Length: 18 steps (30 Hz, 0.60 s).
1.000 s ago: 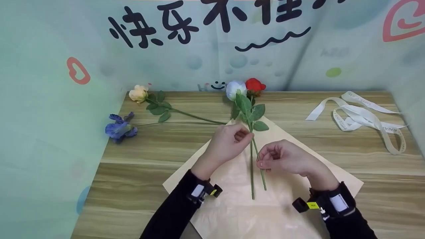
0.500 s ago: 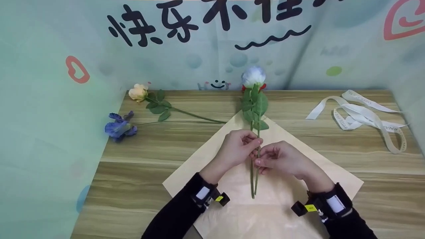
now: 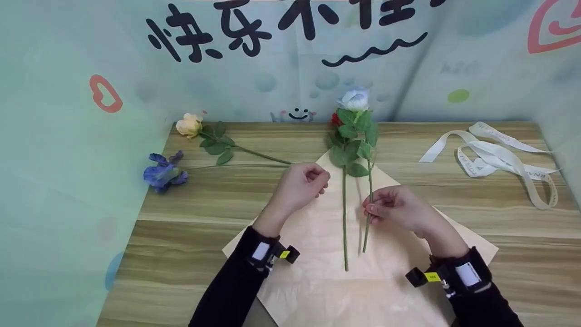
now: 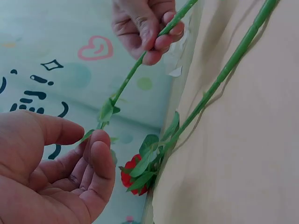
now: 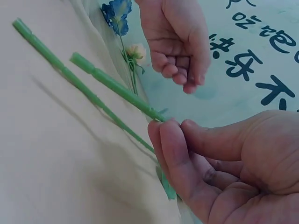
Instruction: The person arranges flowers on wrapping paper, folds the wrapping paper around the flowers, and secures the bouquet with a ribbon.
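Note:
My right hand [image 3: 395, 209] pinches the green stem of a pale blue rose [image 3: 355, 100] between thumb and fingers. The rose stands raised over the paper, bloom toward the back, its stem end hanging free in the right wrist view. A red rose [image 4: 135, 175] lies on the beige wrapping paper [image 3: 313, 254], its bloom at the back and partly hidden by leaves in the head view. To the left of both stems, my left hand [image 3: 302, 184] hovers with loosely bent fingers and nothing in them; the left wrist view shows thumb and fingertips apart.
At the left of the wooden table [image 3: 181, 254] lie a peach rose [image 3: 189, 125] and a blue-purple iris [image 3: 164, 172], stems pointing toward the paper. Loops of white printed ribbon [image 3: 494, 154] lie at the right. A printed cloth backdrop [image 3: 254, 81] rises behind.
The pale blue rose has moved right, away from the red rose's stem, with my right hand. My left hand has released its stem and drawn back to the left.

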Each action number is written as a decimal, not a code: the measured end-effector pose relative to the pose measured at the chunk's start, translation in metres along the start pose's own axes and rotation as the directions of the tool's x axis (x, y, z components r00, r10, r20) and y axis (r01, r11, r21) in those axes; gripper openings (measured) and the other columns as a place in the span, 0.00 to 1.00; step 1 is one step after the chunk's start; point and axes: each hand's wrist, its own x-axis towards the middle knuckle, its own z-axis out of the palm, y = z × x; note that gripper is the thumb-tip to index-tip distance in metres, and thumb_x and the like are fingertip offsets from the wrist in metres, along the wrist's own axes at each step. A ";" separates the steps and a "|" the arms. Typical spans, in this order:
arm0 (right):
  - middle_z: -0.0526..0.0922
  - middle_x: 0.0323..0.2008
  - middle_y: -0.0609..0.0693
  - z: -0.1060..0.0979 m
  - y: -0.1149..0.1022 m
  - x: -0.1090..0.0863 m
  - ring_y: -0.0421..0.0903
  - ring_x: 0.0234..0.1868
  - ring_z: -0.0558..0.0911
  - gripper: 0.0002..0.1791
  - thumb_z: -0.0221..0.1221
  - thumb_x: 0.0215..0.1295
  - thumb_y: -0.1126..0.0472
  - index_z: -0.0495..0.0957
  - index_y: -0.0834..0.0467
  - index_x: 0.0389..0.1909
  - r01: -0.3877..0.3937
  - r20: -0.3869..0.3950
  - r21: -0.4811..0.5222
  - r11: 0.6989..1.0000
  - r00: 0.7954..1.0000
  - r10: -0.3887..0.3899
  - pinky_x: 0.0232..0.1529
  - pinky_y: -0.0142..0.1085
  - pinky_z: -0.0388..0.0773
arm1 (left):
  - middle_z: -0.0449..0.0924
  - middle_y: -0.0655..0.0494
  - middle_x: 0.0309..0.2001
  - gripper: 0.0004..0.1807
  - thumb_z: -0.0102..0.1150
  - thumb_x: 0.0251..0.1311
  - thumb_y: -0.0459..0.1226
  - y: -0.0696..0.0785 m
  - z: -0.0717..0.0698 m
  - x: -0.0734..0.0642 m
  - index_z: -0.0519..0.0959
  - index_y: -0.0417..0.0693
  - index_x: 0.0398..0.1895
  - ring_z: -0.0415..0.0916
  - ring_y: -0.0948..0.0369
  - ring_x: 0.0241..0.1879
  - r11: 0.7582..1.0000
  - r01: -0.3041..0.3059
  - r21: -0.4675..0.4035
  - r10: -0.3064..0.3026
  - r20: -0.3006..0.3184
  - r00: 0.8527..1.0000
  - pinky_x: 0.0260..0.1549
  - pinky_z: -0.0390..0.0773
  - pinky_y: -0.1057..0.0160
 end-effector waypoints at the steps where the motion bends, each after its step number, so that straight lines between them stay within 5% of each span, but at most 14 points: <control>1: 0.86 0.36 0.63 0.000 0.001 0.001 0.42 0.31 0.86 0.11 0.59 0.68 0.68 0.79 0.73 0.44 -0.007 -0.003 0.005 1.000 1.000 0.007 0.39 0.38 0.86 | 0.85 0.53 0.28 0.09 0.58 0.64 0.40 -0.001 -0.004 0.001 0.84 0.45 0.34 0.82 0.63 0.26 1.000 0.014 0.006 -0.014 -0.006 1.000 0.28 0.83 0.66; 12: 0.88 0.35 0.58 0.024 0.008 0.011 0.45 0.33 0.88 0.13 0.62 0.66 0.67 0.79 0.73 0.45 -0.072 0.055 0.093 0.993 0.996 0.067 0.41 0.39 0.86 | 0.85 0.47 0.30 0.12 0.58 0.66 0.40 0.001 -0.026 0.003 0.84 0.40 0.38 0.83 0.62 0.27 0.996 0.091 -0.005 -0.091 -0.029 0.995 0.29 0.84 0.65; 15: 0.89 0.31 0.56 0.031 0.010 0.013 0.44 0.30 0.88 0.11 0.65 0.64 0.63 0.83 0.68 0.41 -0.112 -0.015 0.020 0.994 0.994 0.112 0.37 0.37 0.86 | 0.85 0.47 0.30 0.13 0.57 0.66 0.41 0.001 -0.026 0.003 0.84 0.39 0.38 0.83 0.61 0.27 0.995 0.095 0.009 -0.095 -0.008 0.995 0.29 0.84 0.64; 18: 0.89 0.25 0.51 0.035 0.011 0.014 0.42 0.26 0.87 0.08 0.69 0.60 0.55 0.87 0.58 0.32 -0.129 -0.123 -0.163 0.978 0.986 0.110 0.31 0.31 0.83 | 0.85 0.48 0.29 0.12 0.57 0.66 0.41 0.000 -0.026 0.003 0.84 0.42 0.36 0.83 0.61 0.27 0.995 0.098 0.024 -0.098 -0.003 0.995 0.29 0.84 0.64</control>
